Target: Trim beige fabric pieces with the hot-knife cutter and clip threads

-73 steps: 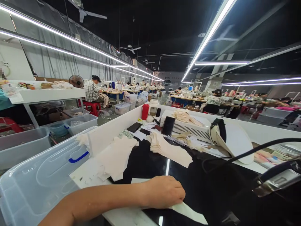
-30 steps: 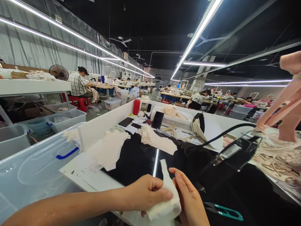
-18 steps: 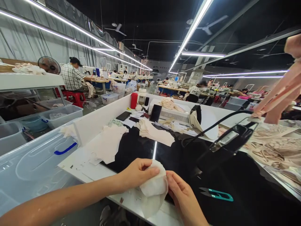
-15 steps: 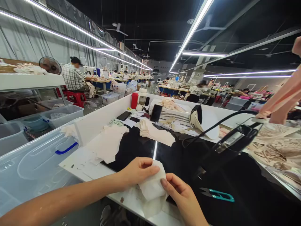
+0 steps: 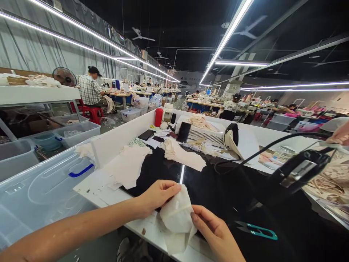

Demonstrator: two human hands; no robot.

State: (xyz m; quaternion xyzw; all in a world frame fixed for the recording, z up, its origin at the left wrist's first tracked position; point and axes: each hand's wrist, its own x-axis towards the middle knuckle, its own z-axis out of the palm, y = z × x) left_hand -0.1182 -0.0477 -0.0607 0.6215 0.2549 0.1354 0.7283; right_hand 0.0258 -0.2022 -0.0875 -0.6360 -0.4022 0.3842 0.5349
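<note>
While the left hand [image 5: 156, 197] pinches the cloth [image 5: 177, 216] at its top, the right hand [image 5: 215, 231] pinches its right edge, and it hangs between them, lower centre of the frame, long axis downward.

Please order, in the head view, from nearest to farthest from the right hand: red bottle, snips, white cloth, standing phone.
From the right hand:
1. White cloth: held in it.
2. Snips: to its right.
3. Standing phone: ahead, slightly left.
4. Red bottle: farther ahead and left.
</note>
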